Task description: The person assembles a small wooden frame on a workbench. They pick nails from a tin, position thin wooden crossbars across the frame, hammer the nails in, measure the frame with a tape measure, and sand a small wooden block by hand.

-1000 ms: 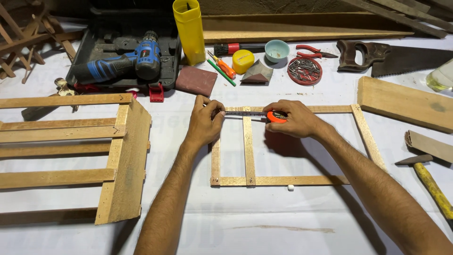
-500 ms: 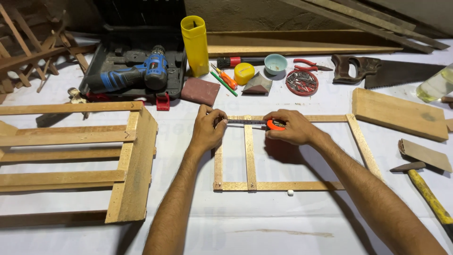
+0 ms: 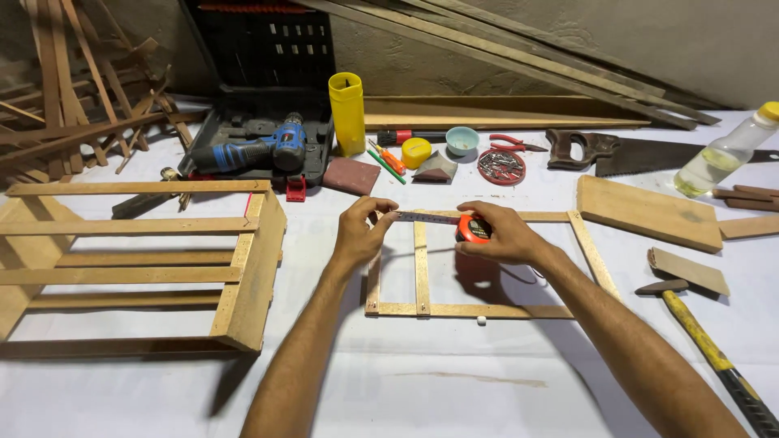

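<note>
The left hand [image 3: 357,235] and right hand [image 3: 495,234] are working together over a flat wooden frame [image 3: 479,310] that is lying on the white-covered table [image 3: 454,381]. Behind them, an open black tool case [image 3: 260,122] is holding a blue cordless drill [image 3: 251,152]. A round red tin [image 3: 501,166] is holding small metal fasteners, too small to identify. A tall yellow tube [image 3: 347,113] is standing open-topped, and a small teal bowl [image 3: 462,140] is sitting beside a yellow cap [image 3: 416,152]; their contents are not showing. A clear bottle [image 3: 726,154] with pale liquid is lying at the far right. The left hand is pinching the blade end of the tape measure [image 3: 473,229] between closed fingertips. The right hand is curling shut around the orange tape body, with the blade stretching along the frame's top rail. A slatted wooden crate [image 3: 138,268] is lying on its side well to the left
</note>
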